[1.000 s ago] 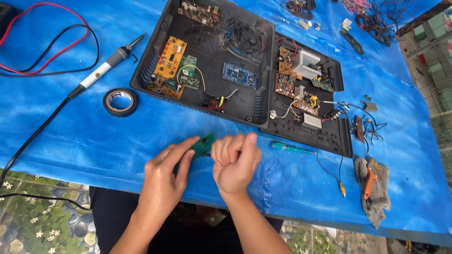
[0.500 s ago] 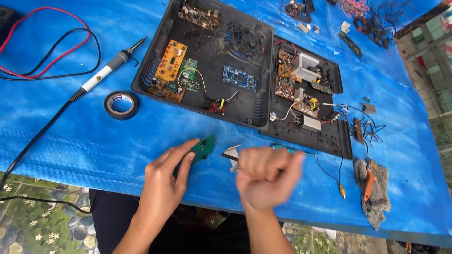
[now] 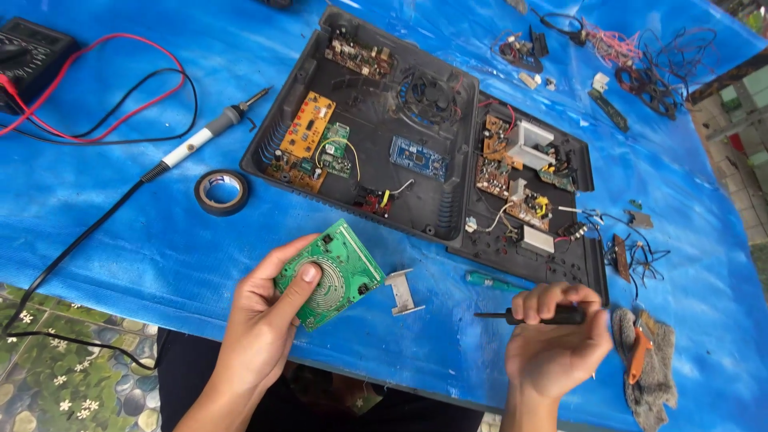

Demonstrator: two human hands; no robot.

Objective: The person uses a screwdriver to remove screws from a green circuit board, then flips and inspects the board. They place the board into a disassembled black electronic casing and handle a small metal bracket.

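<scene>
One camera, worn on the head, looks steeply down from close above at a blue-covered table (image 3: 120,240). It faces forward over the near edge, where tiled floor (image 3: 56,368) shows.

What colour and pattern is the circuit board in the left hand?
Green circuit board with concentric silver rings, held in the left hand; head view.
</scene>
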